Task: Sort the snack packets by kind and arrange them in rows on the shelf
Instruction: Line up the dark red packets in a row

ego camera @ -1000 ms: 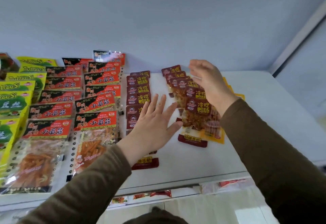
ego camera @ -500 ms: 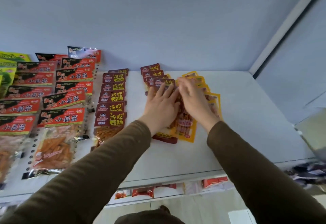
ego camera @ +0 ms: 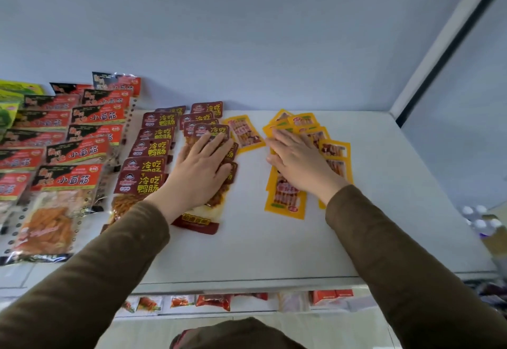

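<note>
My left hand (ego camera: 201, 169) lies flat, fingers spread, on a row of dark red packets (ego camera: 208, 129) on the white shelf (ego camera: 274, 239). A second row of the same dark red packets (ego camera: 149, 153) runs just left of it. My right hand (ego camera: 297, 160) presses flat on a loose pile of yellow packets (ego camera: 286, 200), which fans out toward the right. One yellow packet (ego camera: 245, 133) lies alone between the two hands. Neither hand grips anything.
Rows of red-and-black packets (ego camera: 78, 151) fill the shelf's left part, with green packets (ego camera: 11, 101) at the far left. The back wall (ego camera: 247, 46) is close behind. A side panel (ego camera: 452, 101) closes the right end. More packets (ego camera: 214, 300) lie on a lower shelf.
Both hands were together on a mixed pile; now they have drawn apart. The left hand slid the dark red packets leftward and the right hand slid the yellow ones rightward.
</note>
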Demonstrator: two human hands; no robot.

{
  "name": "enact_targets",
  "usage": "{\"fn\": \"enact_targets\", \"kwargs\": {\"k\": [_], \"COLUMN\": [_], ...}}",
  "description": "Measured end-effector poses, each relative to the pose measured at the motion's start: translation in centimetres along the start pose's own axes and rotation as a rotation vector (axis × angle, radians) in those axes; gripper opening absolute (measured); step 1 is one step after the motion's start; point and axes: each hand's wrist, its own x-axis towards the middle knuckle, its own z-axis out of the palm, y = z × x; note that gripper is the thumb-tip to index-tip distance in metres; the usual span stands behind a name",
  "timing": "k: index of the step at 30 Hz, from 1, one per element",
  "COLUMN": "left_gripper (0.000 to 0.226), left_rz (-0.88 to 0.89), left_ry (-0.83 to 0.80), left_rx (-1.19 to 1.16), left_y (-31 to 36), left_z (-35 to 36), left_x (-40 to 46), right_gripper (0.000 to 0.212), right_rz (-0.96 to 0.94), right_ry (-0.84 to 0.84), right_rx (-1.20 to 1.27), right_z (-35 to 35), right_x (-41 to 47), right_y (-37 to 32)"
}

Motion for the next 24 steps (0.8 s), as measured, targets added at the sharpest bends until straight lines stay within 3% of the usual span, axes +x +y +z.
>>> {"fn": "enact_targets", "kwargs": {"k": [4,7,9,15,17,21,24], "left_gripper": [0.06,0.061,0.062,0.065,0.068,0.068,0.064], "left_rz": [-0.082,-0.118,-0.111,-0.117,-0.19,-0.57,-0.735], "left_ry": [0.04,0.01,0.031,0.034,0.085,0.127,0.112], "left_rx": [-0.028,-0.012,-0.02,-0.082,-0.258,-0.856,-1.084], "left_y": [0.4,0.5,0.4,0.7,0.7,-0.2,0.1], "left_z": [-0.2,0.3,0.6,-0.2,-1.7,-5.2,-6.9], "left_x": [-0.1,-0.1,-0.3,-0.7,-0.4,2.4,4.1], "right_gripper": [0.05,0.053,0.055,0.047,0.044,0.052,0.053], "right_rz": [-0.125,-0.201,-0.18,-0.037,-0.021,0.211,0.392], "right_ry": [0.081,0.03,-0.019,0.041,0.065,-0.054,-0.042], "right_rx": [-0.066,-0.123,-0.18,-0.286,-0.099,0.735,1.036], "right_z": [-1.4,-1.2,-0.4,-1.0,-1.8,-3.7,-3.4], "right_x": [1.4,3.8,4.7,4.8,5.3,7.1,9.0], "right_y": [-2.6,-4.6,-4.5,-3.1,-4.3,-8.3,-9.7]}}
